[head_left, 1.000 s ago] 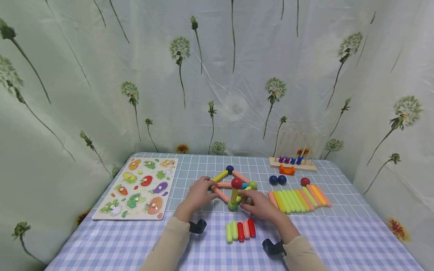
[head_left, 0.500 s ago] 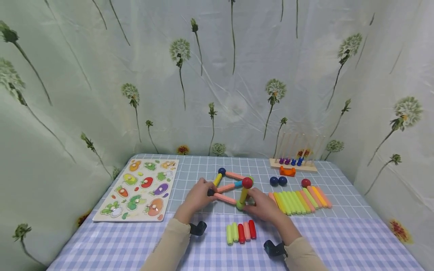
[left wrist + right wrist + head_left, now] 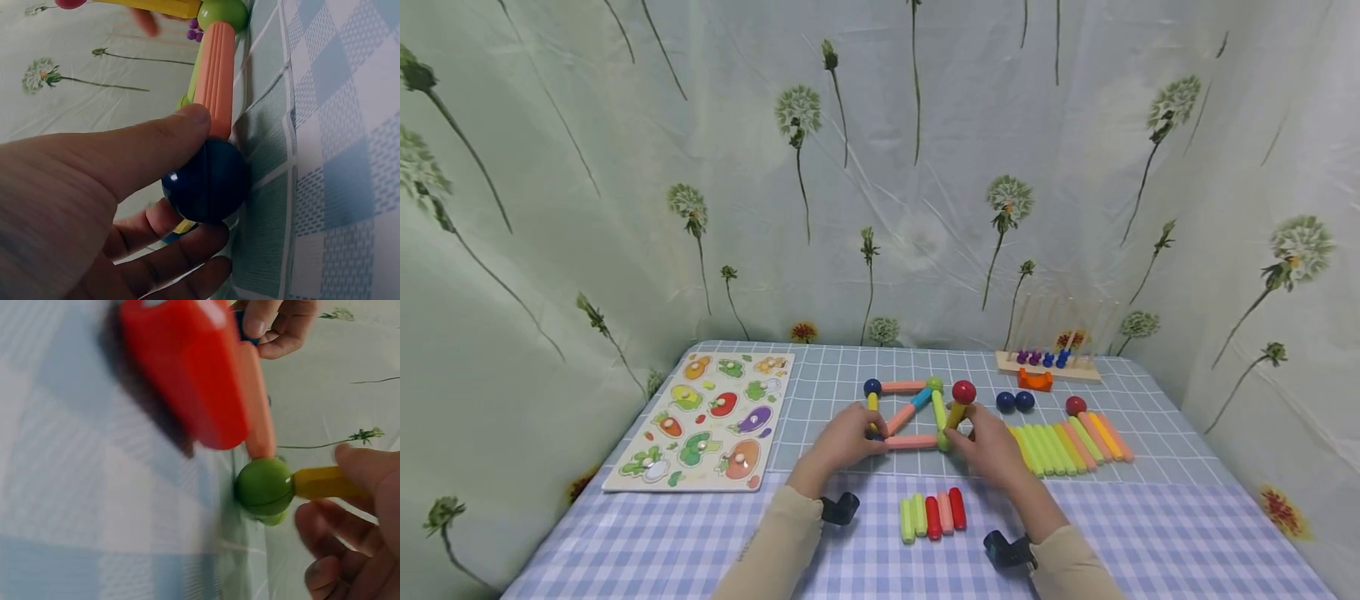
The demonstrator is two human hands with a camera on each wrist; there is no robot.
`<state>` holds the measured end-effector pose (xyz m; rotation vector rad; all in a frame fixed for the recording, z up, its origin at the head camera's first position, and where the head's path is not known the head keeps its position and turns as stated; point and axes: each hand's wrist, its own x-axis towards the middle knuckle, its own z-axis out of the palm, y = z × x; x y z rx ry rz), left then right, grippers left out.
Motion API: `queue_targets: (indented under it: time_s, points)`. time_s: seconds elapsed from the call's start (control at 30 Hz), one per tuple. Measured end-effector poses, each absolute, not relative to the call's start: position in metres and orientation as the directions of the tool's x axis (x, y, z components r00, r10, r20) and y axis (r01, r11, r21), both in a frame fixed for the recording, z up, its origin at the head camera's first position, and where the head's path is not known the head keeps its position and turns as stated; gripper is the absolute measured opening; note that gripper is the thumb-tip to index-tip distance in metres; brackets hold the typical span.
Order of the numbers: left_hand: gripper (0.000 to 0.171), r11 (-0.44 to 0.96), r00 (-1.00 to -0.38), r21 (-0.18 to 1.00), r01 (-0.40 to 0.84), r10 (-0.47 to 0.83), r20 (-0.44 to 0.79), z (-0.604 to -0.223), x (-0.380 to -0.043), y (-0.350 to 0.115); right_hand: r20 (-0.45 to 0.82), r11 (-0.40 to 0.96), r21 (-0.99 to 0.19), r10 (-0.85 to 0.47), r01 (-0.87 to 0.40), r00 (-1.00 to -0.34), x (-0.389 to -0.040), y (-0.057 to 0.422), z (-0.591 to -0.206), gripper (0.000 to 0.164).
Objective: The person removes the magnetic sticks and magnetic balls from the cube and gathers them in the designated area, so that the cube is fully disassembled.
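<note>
Sticks and balls form a flat four-sided frame in the middle of the table, with a salmon stick (image 3: 912, 442) along its near side. A diagonal of salmon and blue sticks (image 3: 920, 400) crosses it. My left hand (image 3: 847, 437) pinches the dark blue ball (image 3: 209, 181) at the near left corner, thumb on the side toward the salmon stick. From the green ball (image 3: 265, 486) at the near right corner rises a yellow stick (image 3: 328, 482), slightly tilted and topped by a red ball (image 3: 964, 392). My right hand (image 3: 992, 446) holds that yellow stick between thumb and fingers.
Several short sticks (image 3: 933, 517) lie in front of the frame. To the right is a row of sticks (image 3: 1052, 448), with two dark blue balls (image 3: 1015, 402) and another red ball (image 3: 1076, 406) behind. A vegetable puzzle board (image 3: 625, 467) lies left; a pegged rack (image 3: 1048, 364) stands at the back.
The frame has turned counterclockwise, from a diamond to nearly square-on, its near green corner moving right. My right hand has moved right and now grips the upright yellow stick.
</note>
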<state>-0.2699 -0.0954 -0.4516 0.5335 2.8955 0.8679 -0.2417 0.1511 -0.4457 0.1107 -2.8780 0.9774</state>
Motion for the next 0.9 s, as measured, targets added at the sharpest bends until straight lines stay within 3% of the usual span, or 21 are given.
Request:
queue_targets:
  time_s: [0.13,0.3,0.53,0.9]
  points:
    - [0.014,0.767,-0.933,0.556,0.321,0.358,0.044,-0.451,-0.269,-0.092,0.208,0.710,-0.688,-0.005,-0.150,-0.978,-0.239,0.152,-0.438,0.042]
    - [0.014,0.749,-0.932,0.581,0.318,0.358,0.048,-0.452,-0.266,-0.090,0.297,0.583,-0.777,0.010,-0.236,-0.955,-0.236,0.152,-0.431,0.056]
    - [0.015,0.727,-0.933,0.614,0.308,0.359,0.044,-0.453,-0.268,-0.090,0.403,0.555,-0.754,-0.031,-0.351,-0.915,-0.236,0.151,-0.432,0.055]
    - [0.013,0.692,-0.923,0.645,0.324,0.382,0.054,-0.454,-0.270,-0.091,0.341,0.506,-0.813,0.009,-0.290,-0.940,-0.236,0.150,-0.430,0.051]
